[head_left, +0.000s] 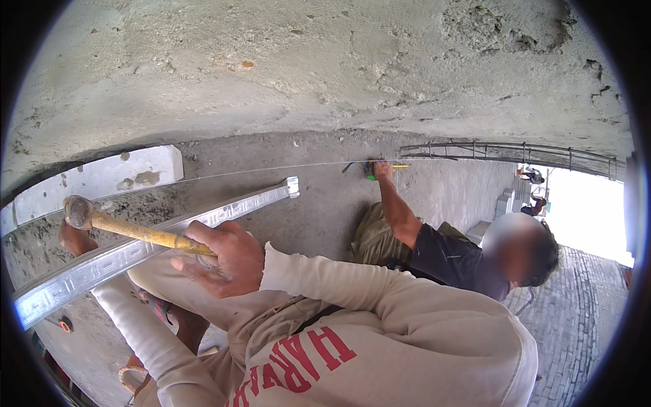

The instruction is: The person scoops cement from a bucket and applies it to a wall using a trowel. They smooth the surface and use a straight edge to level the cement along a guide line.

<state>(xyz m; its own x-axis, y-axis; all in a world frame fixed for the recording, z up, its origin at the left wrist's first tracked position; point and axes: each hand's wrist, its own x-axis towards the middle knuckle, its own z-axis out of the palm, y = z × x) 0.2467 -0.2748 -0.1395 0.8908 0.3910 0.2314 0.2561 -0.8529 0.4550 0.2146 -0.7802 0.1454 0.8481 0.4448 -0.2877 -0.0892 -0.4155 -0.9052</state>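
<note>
My right hand (pixel 227 258) is closed round the yellow handle of a hammer (pixel 146 234), whose worn, rounded head (pixel 79 211) points left. Beyond that head, my left hand (pixel 76 241) looks curled close to the floor. Its fingertips are mostly hidden, and I cannot make out what they hold. A long silvery metal channel (pixel 224 211) slants across, covering my left wrist. A thin taut string (pixel 271 167) stretches from near the white block (pixel 102 182) at the left towards a co-worker's hand (pixel 384 169).
A co-worker in a dark shirt (pixel 441 254) crouches at the right, with a green-and-black object (pixel 371 169) at the hand. A rough concrete wall (pixel 305 74) spans the top. A rebar frame (pixel 529 150) lies along it. An orange-and-black round object (pixel 66 324) rests at lower left.
</note>
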